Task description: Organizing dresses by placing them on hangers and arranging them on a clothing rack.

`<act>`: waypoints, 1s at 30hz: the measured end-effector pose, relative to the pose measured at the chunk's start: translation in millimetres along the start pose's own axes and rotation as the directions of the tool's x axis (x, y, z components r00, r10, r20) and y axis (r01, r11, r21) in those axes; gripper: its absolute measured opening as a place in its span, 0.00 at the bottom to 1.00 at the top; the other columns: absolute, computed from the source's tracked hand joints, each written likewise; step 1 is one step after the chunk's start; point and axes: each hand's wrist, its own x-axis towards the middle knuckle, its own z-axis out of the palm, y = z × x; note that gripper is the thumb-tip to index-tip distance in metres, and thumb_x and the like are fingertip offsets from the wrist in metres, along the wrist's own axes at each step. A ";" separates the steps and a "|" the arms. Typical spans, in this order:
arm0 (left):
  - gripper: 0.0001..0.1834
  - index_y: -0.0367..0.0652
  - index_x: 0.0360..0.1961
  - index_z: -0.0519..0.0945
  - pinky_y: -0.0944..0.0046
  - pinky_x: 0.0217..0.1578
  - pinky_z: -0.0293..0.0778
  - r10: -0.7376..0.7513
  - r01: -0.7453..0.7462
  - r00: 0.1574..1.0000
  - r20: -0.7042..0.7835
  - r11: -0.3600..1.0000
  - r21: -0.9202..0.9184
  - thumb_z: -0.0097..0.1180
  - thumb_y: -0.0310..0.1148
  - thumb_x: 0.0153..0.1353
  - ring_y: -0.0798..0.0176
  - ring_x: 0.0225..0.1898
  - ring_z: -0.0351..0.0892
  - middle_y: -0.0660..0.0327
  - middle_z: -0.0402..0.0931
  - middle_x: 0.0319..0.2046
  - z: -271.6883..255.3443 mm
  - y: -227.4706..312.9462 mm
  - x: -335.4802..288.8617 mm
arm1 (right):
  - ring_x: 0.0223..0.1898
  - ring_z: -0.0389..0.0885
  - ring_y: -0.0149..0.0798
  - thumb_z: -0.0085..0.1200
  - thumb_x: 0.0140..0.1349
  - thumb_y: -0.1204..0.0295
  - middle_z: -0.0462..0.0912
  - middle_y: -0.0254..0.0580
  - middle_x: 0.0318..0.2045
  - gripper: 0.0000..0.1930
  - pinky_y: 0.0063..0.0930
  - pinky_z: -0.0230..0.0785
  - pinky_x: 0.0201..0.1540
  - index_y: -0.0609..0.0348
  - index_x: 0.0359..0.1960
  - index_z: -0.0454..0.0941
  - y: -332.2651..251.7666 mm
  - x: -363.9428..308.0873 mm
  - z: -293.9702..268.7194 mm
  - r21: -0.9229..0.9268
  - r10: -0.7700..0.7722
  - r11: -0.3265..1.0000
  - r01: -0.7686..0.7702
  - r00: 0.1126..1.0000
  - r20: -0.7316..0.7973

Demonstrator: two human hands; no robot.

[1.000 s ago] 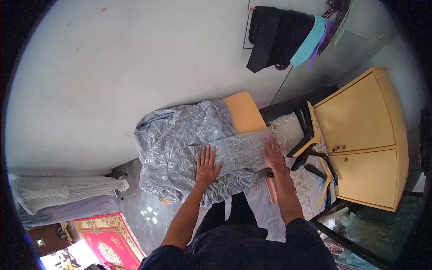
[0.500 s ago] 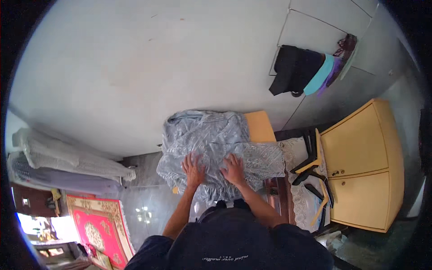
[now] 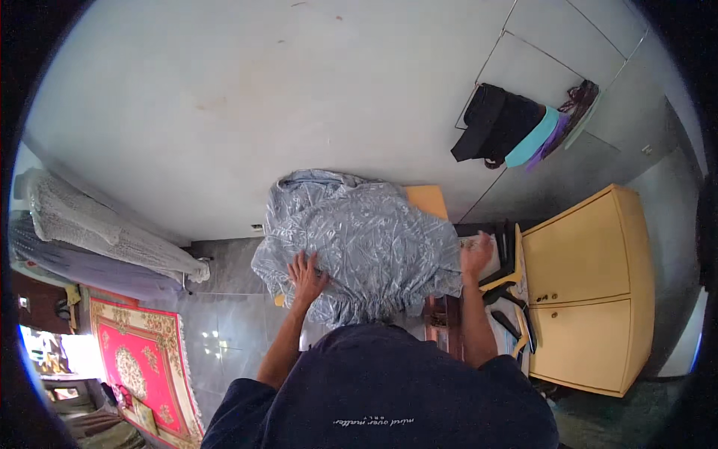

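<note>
A grey garment with a pale leaf-like pattern [image 3: 359, 239] lies spread in front of me over a yellowish board [image 3: 428, 200]. Its collar end is at the far left, and the fabric bunches up close to my body. My left hand [image 3: 307, 278] rests flat on the left part of the garment, fingers spread. At the right edge of the cloth is my right hand [image 3: 476, 256], its fingers curled by the fabric border; the exact grip is partly hidden.
Black and yellow hangers [image 3: 508, 288] lie to the right beside a yellow cabinet [image 3: 591, 292]. Dark and turquoise items [image 3: 501, 123] hang on the far wall. At left hang pale cloths [image 3: 105, 232], with a red patterned rug [image 3: 138, 359] nearer.
My right hand has left the middle of the garment and moved out to its right edge. Fabric there now spreads over more of the board. My left hand still lies on the cloth.
</note>
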 end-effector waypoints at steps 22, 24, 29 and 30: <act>0.30 0.41 0.57 0.73 0.34 0.68 0.38 -0.047 0.113 0.904 -0.426 0.985 0.132 0.61 0.45 0.55 0.38 0.69 0.48 0.43 0.58 0.63 -16.9 -54.2 102.5 | 0.66 0.61 0.56 0.56 0.60 0.59 0.68 0.49 0.63 0.16 0.68 0.36 0.67 0.50 0.47 0.82 -53.3 -71.8 8.2 0.237 -0.389 0.919 0.315 0.826 0.408; 0.25 0.41 0.48 0.79 0.32 0.67 0.40 -0.177 0.239 0.935 -0.306 0.954 0.179 0.62 0.44 0.52 0.35 0.68 0.50 0.43 0.61 0.61 -22.5 -68.7 114.4 | 0.65 0.62 0.55 0.57 0.60 0.57 0.69 0.48 0.63 0.15 0.68 0.36 0.67 0.49 0.44 0.83 -106.9 -78.9 11.1 0.262 -0.385 0.916 0.304 0.848 0.364; 0.17 0.39 0.35 0.79 0.32 0.66 0.45 0.133 -0.114 0.900 -0.416 0.991 0.072 0.65 0.37 0.45 0.35 0.65 0.54 0.42 0.62 0.59 -50.7 -0.8 96.0 | 0.67 0.61 0.52 0.57 0.60 0.53 0.68 0.47 0.63 0.16 0.69 0.42 0.65 0.49 0.40 0.85 -179.5 -80.1 5.2 0.344 -0.335 0.917 0.200 0.854 0.399; 0.17 0.39 0.36 0.79 0.33 0.66 0.45 0.166 -0.170 0.903 -0.397 0.985 0.026 0.65 0.35 0.45 0.35 0.65 0.54 0.42 0.62 0.60 -54.1 18.5 81.1 | 0.66 0.61 0.52 0.57 0.60 0.52 0.69 0.48 0.62 0.17 0.66 0.45 0.65 0.50 0.39 0.85 -196.9 -75.2 -0.3 0.363 -0.301 0.923 0.130 0.831 0.468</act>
